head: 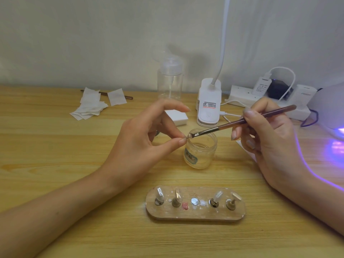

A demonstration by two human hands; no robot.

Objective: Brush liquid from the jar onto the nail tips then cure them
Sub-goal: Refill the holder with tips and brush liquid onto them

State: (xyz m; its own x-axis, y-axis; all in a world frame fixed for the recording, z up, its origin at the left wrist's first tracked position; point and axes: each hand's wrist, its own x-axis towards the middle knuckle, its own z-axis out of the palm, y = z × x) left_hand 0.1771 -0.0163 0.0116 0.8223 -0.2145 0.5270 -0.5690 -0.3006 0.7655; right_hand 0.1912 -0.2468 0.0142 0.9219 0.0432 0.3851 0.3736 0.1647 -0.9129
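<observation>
My left hand pinches a small clear nail tip between thumb and middle finger, just above the rim of the open glass jar. My right hand grips a brown-handled brush, and its bristles touch the nail tip over the jar's mouth. Nearer to me lies a wooden holder board with several small stands, each carrying a nail tip; one magnet spot in its middle is bare. A curing lamp glows violet at the right edge.
A clear pump bottle and a white clip lamp stand behind the jar. White pads and a second brush lie at the back left. A power strip with plugs sits at the back right.
</observation>
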